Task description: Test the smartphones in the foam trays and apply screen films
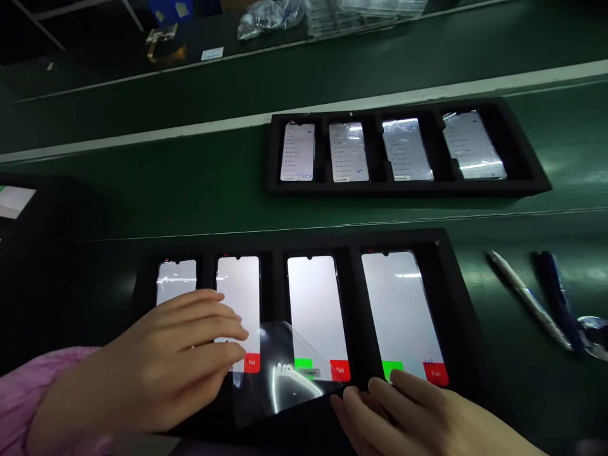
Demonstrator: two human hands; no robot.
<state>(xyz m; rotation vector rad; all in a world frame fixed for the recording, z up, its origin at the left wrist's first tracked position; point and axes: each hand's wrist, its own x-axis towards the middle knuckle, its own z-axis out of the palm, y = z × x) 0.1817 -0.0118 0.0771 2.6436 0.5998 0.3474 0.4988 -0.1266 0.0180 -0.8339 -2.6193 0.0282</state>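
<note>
Four phones with lit white screens sit in separate slots of a black foam tray point(354, 297) in front of me. My left hand point(175, 358) lies over the two left phones, fingers stretched out and slightly bent; its thumb is hidden. Beside its fingertips, a clear protective film point(273, 389) lies tilted across the lower part of the third phone point(313, 297). My right hand point(418, 415) pinches the film's lower right edge, below the third and fourth phones. The fourth phone point(396, 297) shows green and red boxes, the red one marked "Fail".
Behind stands a second black tray point(375, 188) with four film-covered phones. A white pen point(529, 301) and a dark blue pen point(555, 291) lie at the right. Another tray point(52, 202) is at the left edge. Plastic bags point(270, 18) lie on the far shelf.
</note>
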